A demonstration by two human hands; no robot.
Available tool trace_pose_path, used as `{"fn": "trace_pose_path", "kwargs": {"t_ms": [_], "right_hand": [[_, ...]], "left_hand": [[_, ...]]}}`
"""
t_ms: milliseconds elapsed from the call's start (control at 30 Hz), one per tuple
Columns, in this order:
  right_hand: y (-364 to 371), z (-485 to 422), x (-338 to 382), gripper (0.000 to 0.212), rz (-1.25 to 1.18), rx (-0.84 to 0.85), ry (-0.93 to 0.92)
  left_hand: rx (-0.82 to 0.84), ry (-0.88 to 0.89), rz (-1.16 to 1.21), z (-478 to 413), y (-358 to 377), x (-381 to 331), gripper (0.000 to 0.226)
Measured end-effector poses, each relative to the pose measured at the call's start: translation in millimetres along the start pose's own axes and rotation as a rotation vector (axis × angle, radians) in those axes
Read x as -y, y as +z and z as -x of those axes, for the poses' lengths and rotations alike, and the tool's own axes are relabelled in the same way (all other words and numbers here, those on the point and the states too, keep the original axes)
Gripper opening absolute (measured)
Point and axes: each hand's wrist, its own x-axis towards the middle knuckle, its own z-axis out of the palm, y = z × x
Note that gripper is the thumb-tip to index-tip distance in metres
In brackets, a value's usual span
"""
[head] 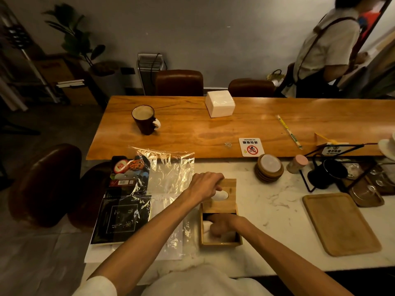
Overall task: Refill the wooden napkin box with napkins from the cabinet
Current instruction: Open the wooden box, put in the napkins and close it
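Both forearms reach over the marble counter [267, 201] to the box [221, 242], which stands near its front edge. Left hand [206, 185] grips the raised lid [224, 195]. Right hand [222, 226] is inside the box, fingers curled, pressing on white napkins [208, 228]. More napkins, a wrapped pack [220, 103], sit on the wooden table [192, 129].

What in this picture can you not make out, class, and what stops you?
Head view:
- Napkins in the wooden napkin box: count hidden by the right hand and box walls.
- Right hand's fingers: motion-blurred.
- White cup: cut off at right edge.
- Small print on the no-smoking sign: too small.
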Motion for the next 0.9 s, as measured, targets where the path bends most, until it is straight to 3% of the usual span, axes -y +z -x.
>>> {"fn": "trace_pose_path", "kwargs": {"t_ms": [133, 267, 433, 500, 600, 700, 800, 900], "right_hand": [[1.2, 0.3, -0.2, 0.059, 0.059, -0.04, -0.007], [9.9, 3.2, -11.6, 0.073, 0.091, -0.075, 0.019], [14.6, -2.0, -9.7, 0.037, 0.132, -0.13, 0.086], [15.3, -2.9, -8.5, 0.032, 0.175, -0.131, 0.086], [19.5, -3.3, -11.1, 0.039, 0.231, -0.188, 0.054], [28.4, -4.0, -13.7, 0.061, 0.24, -0.256, -0.02], [34.5, 4.7, -17.9, 0.072, 0.172, -0.333, -0.054], [46.9, 31.5, -27.5, 0.056, 0.008, -0.52, -0.065]], "left_hand": [[-0.014, 0.025, -0.002, -0.3, -0.5, -3.1, 0.025], [-0.028, 0.05, -0.019, 2.8, -2.1, -4.8, 0.022], [-0.029, 0.059, -0.038, 1.4, -4.0, -5.9, 0.023], [-0.023, 0.064, -0.047, 1.2, -5.0, -6.6, 0.023], [-0.013, 0.058, -0.059, 1.4, -4.2, -5.6, 0.022], [-0.016, 0.05, -0.031, 5.5, -2.8, -7.3, 0.031], [-0.15, 0.023, 0.082, 26.2, 5.9, -11.8, 0.051], [-0.323, -0.118, 0.247, 73.7, 24.0, -17.9, 0.04]]}}
